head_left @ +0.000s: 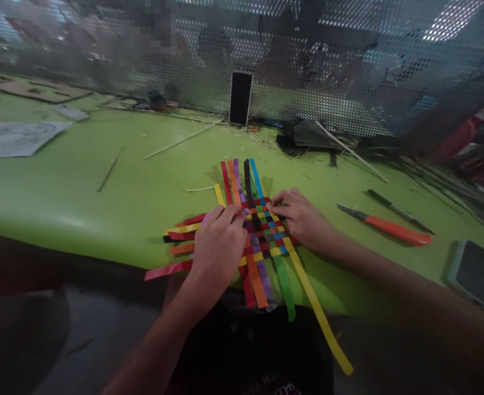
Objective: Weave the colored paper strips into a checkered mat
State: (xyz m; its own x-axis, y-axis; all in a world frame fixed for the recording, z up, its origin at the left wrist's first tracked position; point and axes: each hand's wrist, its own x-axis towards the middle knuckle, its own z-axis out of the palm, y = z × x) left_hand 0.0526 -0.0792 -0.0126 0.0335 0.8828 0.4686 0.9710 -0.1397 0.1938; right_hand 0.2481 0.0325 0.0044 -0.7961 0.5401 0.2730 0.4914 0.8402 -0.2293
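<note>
A mat of coloured strips (260, 238), woven over and under each other, lies at the table's front edge. Red, orange, purple, black, blue, green and yellow ends stick out around it. My left hand (219, 236) rests over its left part, fingers bent and pressed together on the strips near the upper middle; what is under the palm is hidden. At the upper right corner, my right hand (302, 216) pinches the mat's edge between thumb and fingers. One long yellow strip (320, 312) hangs past the table edge, and a green strip (285, 288) hangs beside it.
Right of the mat lie an orange-handled knife (398, 229), a thin dark-handled tool (398, 210) and a phone (483, 274). Another phone (241, 99) leans upright against the perforated metal screen (349, 71). Thin pale sticks (184, 140) and a printed sheet (15, 137) lie on the green table (73, 203).
</note>
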